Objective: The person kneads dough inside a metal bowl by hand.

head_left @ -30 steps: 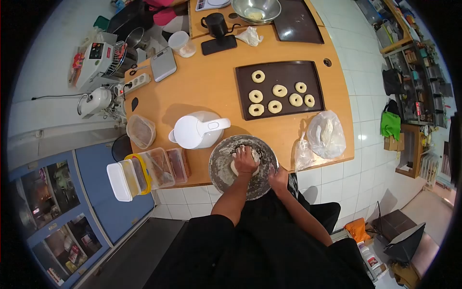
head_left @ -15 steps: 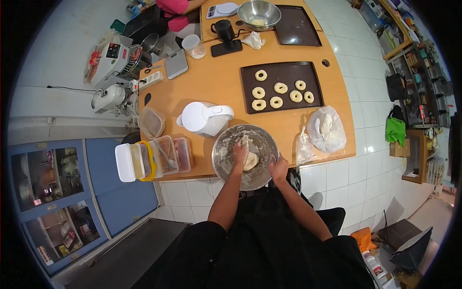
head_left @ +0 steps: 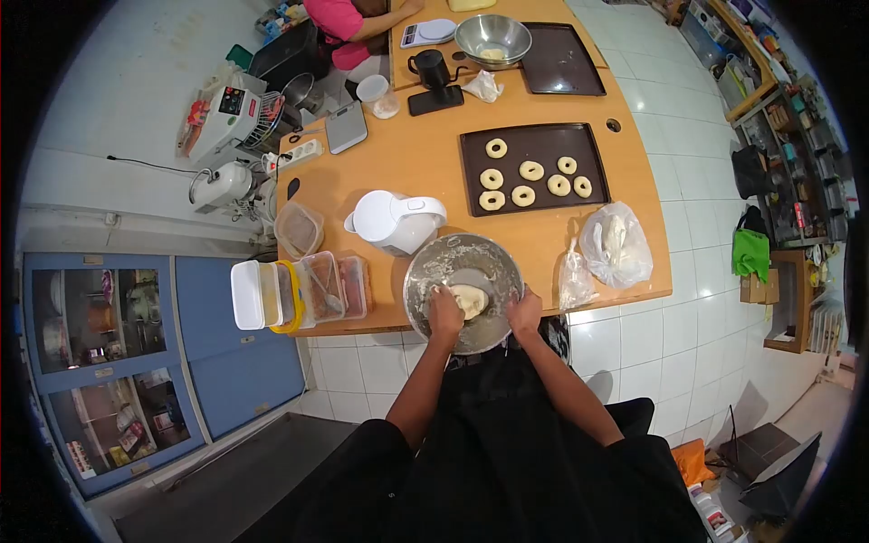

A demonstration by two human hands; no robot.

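A metal mixing bowl (head_left: 425, 271) stands at the table's front edge, its inner wall smeared with flour and dough bits. Inside it lies a pale lump of dough (head_left: 472, 300). My left hand (head_left: 444, 315) is down in the bowl, its fingers curled against the left side of the lump and partly hidden by it. On the right rim of the bowl my right hand (head_left: 524, 313) is closed, with the thumb side over the edge. Just behind the bowl is a white water filter jug (head_left: 396, 222).
A dark baking tray (head_left: 543, 140) carries several dough rings. Plastic bags (head_left: 616, 244) lie to the right, plastic containers (head_left: 317, 288) stand left. Farther back are a scale (head_left: 346, 127), a black kettle (head_left: 432, 69) and another metal bowl (head_left: 493, 38). A person in pink (head_left: 348, 23) is at the far left.
My left hand has moved down and toward me, from the bowl's back part onto the dough's left side. My right hand stays on the rim. The view has shifted slightly.
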